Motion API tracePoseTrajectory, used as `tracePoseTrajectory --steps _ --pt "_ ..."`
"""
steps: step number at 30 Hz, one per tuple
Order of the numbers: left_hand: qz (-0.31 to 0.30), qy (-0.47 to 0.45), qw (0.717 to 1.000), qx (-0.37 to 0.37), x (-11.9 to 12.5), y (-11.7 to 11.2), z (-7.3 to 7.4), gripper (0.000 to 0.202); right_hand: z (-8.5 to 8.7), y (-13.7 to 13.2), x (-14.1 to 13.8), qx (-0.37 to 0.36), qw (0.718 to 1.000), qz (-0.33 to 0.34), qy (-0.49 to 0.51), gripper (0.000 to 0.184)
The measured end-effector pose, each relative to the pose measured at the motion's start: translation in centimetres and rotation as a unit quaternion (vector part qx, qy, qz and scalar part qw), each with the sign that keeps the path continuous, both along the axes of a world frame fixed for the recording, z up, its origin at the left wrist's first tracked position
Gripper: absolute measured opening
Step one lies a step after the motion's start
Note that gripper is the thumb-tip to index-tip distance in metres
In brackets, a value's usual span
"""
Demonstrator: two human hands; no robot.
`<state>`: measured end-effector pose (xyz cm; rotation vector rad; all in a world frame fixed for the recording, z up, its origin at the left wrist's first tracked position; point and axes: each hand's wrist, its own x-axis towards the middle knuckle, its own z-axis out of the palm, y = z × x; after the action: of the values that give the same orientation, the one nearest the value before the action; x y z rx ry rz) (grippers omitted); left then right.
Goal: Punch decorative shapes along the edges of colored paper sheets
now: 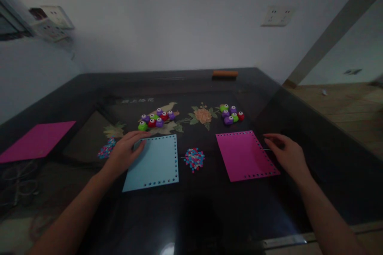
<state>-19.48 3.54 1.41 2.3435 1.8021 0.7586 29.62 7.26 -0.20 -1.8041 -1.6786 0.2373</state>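
My left hand (127, 149) lies with its fingers stretched out and thumb apart on the upper left corner of a light blue sheet of paper (154, 163). Small star-shaped holes run along that sheet's top, right and bottom edges. My right hand (285, 153) is just right of a pink sheet (243, 155), which has similar holes along its top, right and bottom edges. Its thumb and fingertips come together in a pinch; what they hold, if anything, is too small to tell. A thin pale line (267, 150) shows below those fingertips.
Between the sheets is a pile of small colourful stars (194, 159); another pile (106, 149) sits left of my left hand. Eye-topped punches stand in two groups, left (157, 118) and right (231, 114). Another pink sheet (38, 139) lies far left, an orange-brown bar (225, 73) at the back.
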Motion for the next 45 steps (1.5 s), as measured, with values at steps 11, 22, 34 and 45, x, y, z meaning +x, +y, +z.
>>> tracePoseTrajectory --steps 11,22,34,45 --pt "-0.027 0.017 0.999 -0.018 -1.1 0.1 0.1 0.034 7.2 0.1 -11.0 0.061 0.978 0.200 0.025 0.020" --pt "-0.052 0.025 0.997 -0.060 -1.3 -0.1 0.3 0.043 4.5 2.2 -24.4 0.018 0.888 0.400 -0.227 0.025" --pt "-0.031 0.069 0.989 -0.129 -1.7 0.0 -0.6 0.069 2.0 2.1 -25.5 0.025 0.853 0.433 -0.290 0.075" --pt "-0.044 0.057 0.992 -0.102 -2.0 0.2 -1.2 0.067 1.6 2.7 -25.6 0.022 0.856 0.449 -0.254 0.066"
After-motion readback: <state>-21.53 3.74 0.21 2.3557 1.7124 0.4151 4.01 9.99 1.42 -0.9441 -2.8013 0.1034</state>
